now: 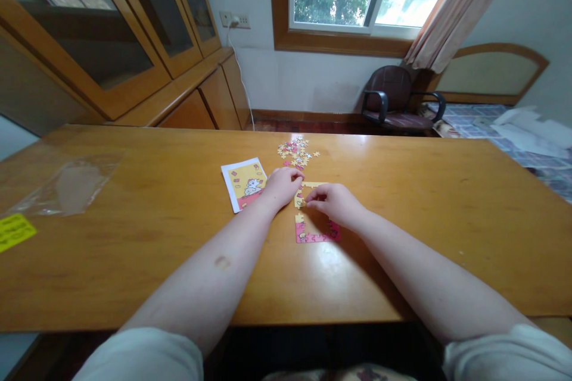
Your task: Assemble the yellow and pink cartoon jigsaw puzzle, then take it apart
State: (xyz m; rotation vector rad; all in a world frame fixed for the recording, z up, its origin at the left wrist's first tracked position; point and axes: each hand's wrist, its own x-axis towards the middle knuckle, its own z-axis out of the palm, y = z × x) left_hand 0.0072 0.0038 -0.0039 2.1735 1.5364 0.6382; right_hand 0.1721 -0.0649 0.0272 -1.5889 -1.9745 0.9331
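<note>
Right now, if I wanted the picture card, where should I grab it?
Probably by the white left edge of the picture card, pinched from the left. It lies flat on the table, so a fingertip may have to lift that edge first. The left hand hides its lower right corner.

Hands (pixel 333 201) at puzzle border (pixel 315 239); pieces (pixel 295 152) beyond.

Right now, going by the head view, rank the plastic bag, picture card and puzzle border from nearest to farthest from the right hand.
1. Puzzle border: right at the right hand, partly hidden by it.
2. Picture card: to the left, past the left hand.
3. Plastic bag: far left.
</note>
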